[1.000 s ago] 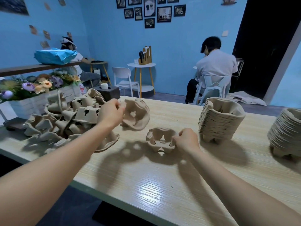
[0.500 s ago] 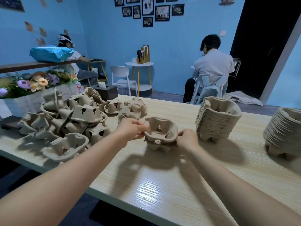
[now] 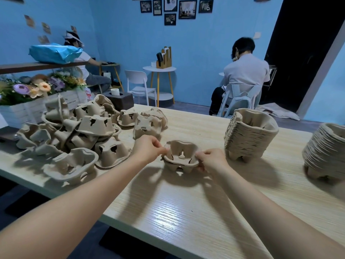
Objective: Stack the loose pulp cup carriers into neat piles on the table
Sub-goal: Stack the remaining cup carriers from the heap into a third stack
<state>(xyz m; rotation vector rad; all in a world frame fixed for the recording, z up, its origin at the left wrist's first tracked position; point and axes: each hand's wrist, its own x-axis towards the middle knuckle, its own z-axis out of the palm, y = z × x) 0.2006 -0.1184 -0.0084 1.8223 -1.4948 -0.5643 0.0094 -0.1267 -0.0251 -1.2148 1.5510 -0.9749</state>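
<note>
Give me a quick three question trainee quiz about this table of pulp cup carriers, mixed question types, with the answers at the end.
1. True or false: both hands grip the same small brown pulp cup carrier stack.
2. Which side of the pale wooden table holds the loose jumbled pile of carriers: A left, B right?
3. Fill in: beside the right hand stands a tall neat ___ of nested carriers.

Key: 1 true, the left hand pinches its left rim and the right hand its right rim. 2 A. 3 stack.
</note>
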